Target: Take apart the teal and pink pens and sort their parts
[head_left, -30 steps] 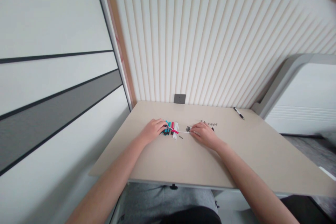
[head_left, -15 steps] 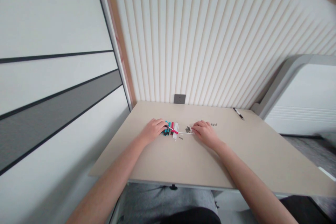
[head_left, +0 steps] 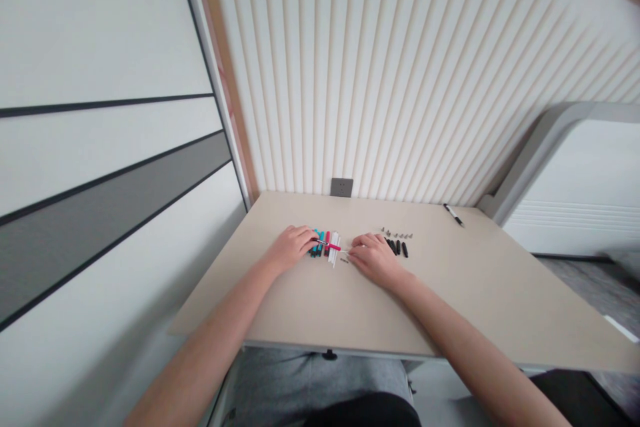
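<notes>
My left hand point(head_left: 290, 247) and my right hand point(head_left: 375, 257) face each other low on the desk. Between them lies a pink pen barrel point(head_left: 333, 247), its dark tip pinched by my left fingers. A thin white stem point(head_left: 345, 251) runs from the barrel into my right fingertips. Under and beside the barrel lie a row of teal and dark pens point(head_left: 316, 247) and a row of white sticks point(head_left: 334, 249). To the right of my right hand are several black pen caps point(head_left: 397, 247) and a line of small grey metal parts point(head_left: 395, 233).
The beige desk point(head_left: 280, 300) meets a ribbed white wall at the back, where a grey wall socket point(head_left: 341, 187) sits. A black-and-white pen point(head_left: 453, 215) lies near the far right corner. A small grey piece point(head_left: 344, 260) rests below the white sticks.
My right hand has slid left toward my left hand, and less of the white stem shows. Black caps that my right hand covered earlier are now visible.
</notes>
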{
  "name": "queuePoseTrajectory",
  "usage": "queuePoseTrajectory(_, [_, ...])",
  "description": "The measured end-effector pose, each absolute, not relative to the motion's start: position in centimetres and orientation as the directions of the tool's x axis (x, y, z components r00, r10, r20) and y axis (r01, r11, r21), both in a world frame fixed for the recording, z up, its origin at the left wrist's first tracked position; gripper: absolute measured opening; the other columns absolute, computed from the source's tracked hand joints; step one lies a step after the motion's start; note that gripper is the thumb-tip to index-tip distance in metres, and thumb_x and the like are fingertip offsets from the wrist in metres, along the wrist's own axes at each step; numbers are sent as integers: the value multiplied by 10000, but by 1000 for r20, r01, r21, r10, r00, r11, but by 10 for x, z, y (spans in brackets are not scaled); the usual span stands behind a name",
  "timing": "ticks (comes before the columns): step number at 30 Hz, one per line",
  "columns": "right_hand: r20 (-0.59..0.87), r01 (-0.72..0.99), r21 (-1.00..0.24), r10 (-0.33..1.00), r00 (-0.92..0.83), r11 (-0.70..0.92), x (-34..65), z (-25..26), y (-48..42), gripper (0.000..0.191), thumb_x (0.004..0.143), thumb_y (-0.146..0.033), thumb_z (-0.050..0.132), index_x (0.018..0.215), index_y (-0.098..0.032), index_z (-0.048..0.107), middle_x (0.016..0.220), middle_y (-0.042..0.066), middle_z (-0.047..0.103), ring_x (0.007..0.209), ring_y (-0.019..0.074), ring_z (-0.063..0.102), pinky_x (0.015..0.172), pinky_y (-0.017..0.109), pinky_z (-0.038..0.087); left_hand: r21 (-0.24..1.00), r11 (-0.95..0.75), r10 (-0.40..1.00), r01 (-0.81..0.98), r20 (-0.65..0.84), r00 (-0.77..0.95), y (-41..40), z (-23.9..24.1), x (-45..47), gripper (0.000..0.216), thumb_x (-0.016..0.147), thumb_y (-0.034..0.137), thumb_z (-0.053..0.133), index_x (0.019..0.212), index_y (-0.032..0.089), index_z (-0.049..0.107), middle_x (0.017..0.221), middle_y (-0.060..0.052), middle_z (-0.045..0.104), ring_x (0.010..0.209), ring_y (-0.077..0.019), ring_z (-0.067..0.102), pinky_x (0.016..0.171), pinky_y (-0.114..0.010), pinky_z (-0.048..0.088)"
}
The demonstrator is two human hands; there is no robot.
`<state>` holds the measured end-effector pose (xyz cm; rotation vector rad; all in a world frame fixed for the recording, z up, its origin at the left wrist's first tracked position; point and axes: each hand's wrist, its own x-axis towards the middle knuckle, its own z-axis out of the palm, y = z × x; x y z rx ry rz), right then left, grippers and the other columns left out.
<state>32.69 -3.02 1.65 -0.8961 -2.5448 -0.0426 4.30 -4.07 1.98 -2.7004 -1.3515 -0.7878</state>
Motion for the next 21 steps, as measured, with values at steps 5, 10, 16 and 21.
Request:
queuePoseTrajectory(5, [412, 622, -135, 614, -673, 772, 324, 13, -29, 187, 938, -279, 525, 880, -210, 689, 989, 79, 661, 945, 211, 544, 833, 365, 366, 211, -627, 744, 750, 447, 496, -42, 21, 45, 236, 979, 375, 444, 1007, 214, 613, 966, -39, 662, 914, -176, 607, 817, -315, 408])
queuePoseTrajectory(10, [466, 608, -231, 635, -616, 760, 325, 12, -27, 175, 941, -278, 512, 908, -213, 671, 967, 78, 671, 921, 207, 570, 836, 363, 389, 266, -621, 755, 737, 457, 471, -41, 20, 45, 249, 974, 390, 448, 1000, 219, 626, 941, -37, 662, 886, -174, 610, 825, -318, 421])
queuePoseTrajectory(16, [518, 553, -341, 643, -564, 760, 323, 13, -26, 171, 949, -284, 505, 921, -218, 660, 940, 67, 686, 900, 197, 599, 824, 346, 414, 327, -613, 768, 719, 461, 445, -40, 18, 45, 237, 965, 391, 467, 993, 218, 628, 900, -30, 659, 860, -175, 611, 817, -319, 437])
queuePoseTrajectory(21, [550, 484, -415, 636, -542, 771, 319, 13, -27, 174, 953, -285, 500, 920, -216, 656, 942, 70, 688, 902, 197, 604, 834, 349, 441, 349, -621, 764, 702, 467, 445, -40, 16, 47, 208, 960, 365, 484, 998, 215, 623, 904, -30, 653, 853, -174, 609, 802, -313, 439])
